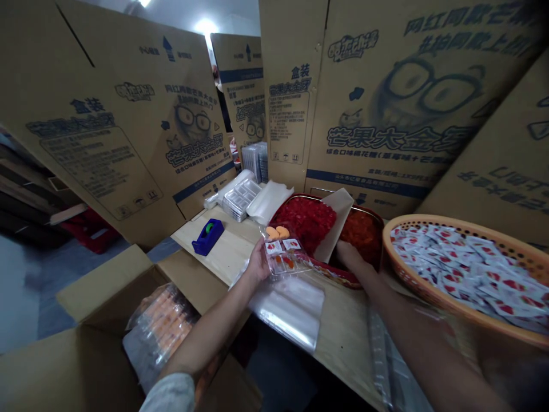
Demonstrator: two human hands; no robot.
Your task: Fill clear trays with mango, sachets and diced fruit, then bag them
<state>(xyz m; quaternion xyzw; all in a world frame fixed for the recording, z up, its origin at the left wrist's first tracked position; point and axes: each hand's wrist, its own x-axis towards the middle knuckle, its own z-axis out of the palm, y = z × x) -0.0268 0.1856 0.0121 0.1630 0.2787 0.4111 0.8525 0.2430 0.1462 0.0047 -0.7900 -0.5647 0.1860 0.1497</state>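
Observation:
My left hand (258, 262) grips the left edge of a clear compartment tray (281, 264). In it lie orange candies (277, 232) at the top, white sachets (283, 246) with red print in the middle, and small red and orange pieces below. My right hand (349, 256) reaches into a red-rimmed tub (383, 243), beside the orange-red pieces (360, 232); its fingertips are hidden. A white divider (337, 220) separates these from a heap of darker red pieces (305, 220).
An orange basket (392, 252) full of sachets stands at right. A blue tape dispenser (208, 236) and stacked empty clear trays (241, 197) are at left. Clear plastic bags (291, 312) lie at the front edge. Below left is an open carton (103, 286) holding packed trays. Tall cartons (291, 103) stand behind.

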